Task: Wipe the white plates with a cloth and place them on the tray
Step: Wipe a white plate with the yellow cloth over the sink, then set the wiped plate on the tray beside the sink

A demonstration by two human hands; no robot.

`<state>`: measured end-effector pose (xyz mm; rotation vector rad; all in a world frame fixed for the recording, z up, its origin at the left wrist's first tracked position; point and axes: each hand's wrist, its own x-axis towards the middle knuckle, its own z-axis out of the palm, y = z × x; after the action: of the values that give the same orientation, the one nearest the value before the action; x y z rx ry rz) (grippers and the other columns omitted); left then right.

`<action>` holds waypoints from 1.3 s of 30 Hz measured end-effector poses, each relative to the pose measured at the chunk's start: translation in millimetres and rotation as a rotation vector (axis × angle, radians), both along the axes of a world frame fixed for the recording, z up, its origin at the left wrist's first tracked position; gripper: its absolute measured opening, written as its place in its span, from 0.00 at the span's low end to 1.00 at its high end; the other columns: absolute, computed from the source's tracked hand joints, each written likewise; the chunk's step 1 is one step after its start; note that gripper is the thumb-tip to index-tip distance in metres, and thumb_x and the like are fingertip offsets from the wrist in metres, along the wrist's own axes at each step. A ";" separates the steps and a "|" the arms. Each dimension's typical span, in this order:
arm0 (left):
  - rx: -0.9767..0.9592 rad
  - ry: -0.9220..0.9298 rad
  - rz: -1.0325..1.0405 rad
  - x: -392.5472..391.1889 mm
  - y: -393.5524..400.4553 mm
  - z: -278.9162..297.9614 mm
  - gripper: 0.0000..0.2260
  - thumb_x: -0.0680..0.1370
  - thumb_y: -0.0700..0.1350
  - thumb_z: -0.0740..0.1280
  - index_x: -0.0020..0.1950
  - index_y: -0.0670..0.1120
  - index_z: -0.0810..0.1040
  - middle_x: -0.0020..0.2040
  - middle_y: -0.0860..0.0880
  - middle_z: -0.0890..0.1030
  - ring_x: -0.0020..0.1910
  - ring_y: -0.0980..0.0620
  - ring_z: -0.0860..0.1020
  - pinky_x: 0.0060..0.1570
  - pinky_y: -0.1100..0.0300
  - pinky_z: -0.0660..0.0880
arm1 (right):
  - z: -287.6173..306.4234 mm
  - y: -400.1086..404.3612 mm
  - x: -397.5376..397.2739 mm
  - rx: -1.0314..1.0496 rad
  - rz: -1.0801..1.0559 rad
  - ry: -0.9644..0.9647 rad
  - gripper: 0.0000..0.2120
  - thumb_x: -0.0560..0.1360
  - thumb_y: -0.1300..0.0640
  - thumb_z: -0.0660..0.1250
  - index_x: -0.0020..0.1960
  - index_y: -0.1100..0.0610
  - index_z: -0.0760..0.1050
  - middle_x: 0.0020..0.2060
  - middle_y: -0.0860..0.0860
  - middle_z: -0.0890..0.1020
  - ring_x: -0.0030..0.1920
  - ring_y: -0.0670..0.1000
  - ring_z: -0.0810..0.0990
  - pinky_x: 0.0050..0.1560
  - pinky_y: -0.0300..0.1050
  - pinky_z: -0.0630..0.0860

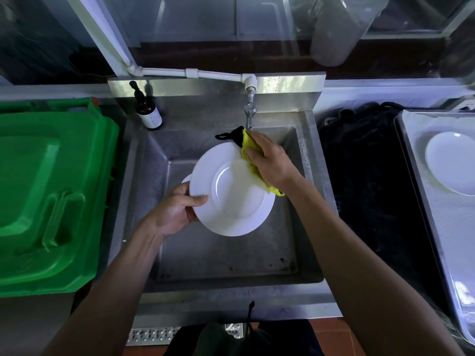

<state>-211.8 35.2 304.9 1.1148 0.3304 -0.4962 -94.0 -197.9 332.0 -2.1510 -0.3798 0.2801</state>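
Over the steel sink (303,160) I hold a white plate (232,199), tilted toward me. My left hand (177,209) grips its left rim, thumb on the face and fingers behind. A sliver of a second white plate (185,179) shows behind that rim. My right hand (270,160) holds a yellow cloth (247,146) with a black edge and loop, pressed on the plate's upper right rim. On the metal tray (421,201) at the right lies another white plate (452,163).
A tap (249,111) hangs just above my right hand. A brown pump bottle (148,111) stands on the sink's back left ledge. A green bin lid (48,191) fills the left side. Black cloth (365,181) lies between sink and tray.
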 end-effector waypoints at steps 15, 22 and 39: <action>0.253 -0.008 -0.067 -5.6 -11.5 -2.0 0.16 0.72 0.39 0.74 0.57 0.53 0.84 0.57 0.50 0.86 0.55 0.48 0.84 0.48 0.48 0.82 | 15.7 56.9 -29.6 -0.234 0.120 -0.288 0.26 0.77 0.62 0.65 0.74 0.51 0.70 0.70 0.48 0.74 0.62 0.58 0.74 0.60 0.56 0.72; 0.513 -0.068 -0.063 1.6 -9.2 -8.7 0.14 0.79 0.35 0.69 0.54 0.55 0.82 0.52 0.54 0.86 0.56 0.46 0.82 0.54 0.44 0.80 | 6.7 54.3 -54.2 -0.316 0.025 -0.351 0.25 0.78 0.64 0.64 0.74 0.52 0.69 0.70 0.49 0.73 0.59 0.59 0.75 0.56 0.57 0.74; 1.268 -0.710 -0.386 36.0 -62.8 3.6 0.18 0.81 0.39 0.64 0.70 0.53 0.76 0.50 0.41 0.82 0.50 0.37 0.79 0.40 0.55 0.65 | 13.9 -60.8 -120.0 -0.552 -0.329 -0.286 0.27 0.76 0.64 0.62 0.73 0.48 0.69 0.71 0.48 0.73 0.62 0.61 0.75 0.57 0.61 0.74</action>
<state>-175.8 -27.6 308.6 2.5161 -0.2801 -0.1432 -213.9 -258.7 345.8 -2.7616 -0.1033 -0.1324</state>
